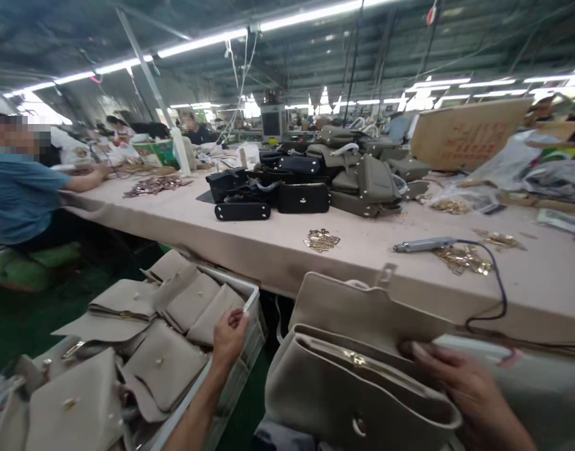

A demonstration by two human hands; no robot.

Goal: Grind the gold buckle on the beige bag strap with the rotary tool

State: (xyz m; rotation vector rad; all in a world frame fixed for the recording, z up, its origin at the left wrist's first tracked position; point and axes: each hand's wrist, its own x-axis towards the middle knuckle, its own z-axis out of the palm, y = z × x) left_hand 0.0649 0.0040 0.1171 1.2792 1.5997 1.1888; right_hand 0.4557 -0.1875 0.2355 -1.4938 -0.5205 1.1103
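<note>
The right hand, fingers closed on the smooth taupe bag below the counter; the left, fingers curled, perhaps touching the crate of boxy bags.

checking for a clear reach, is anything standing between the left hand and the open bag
Nothing visible stands up between the left hand and the open bag at the right hand; the crate's rim and a dark gap lie along the way.

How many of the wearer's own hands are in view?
2. The left hand is by the rim of the crate of beige bags; the right hand holds the open bag at its right side.
</note>
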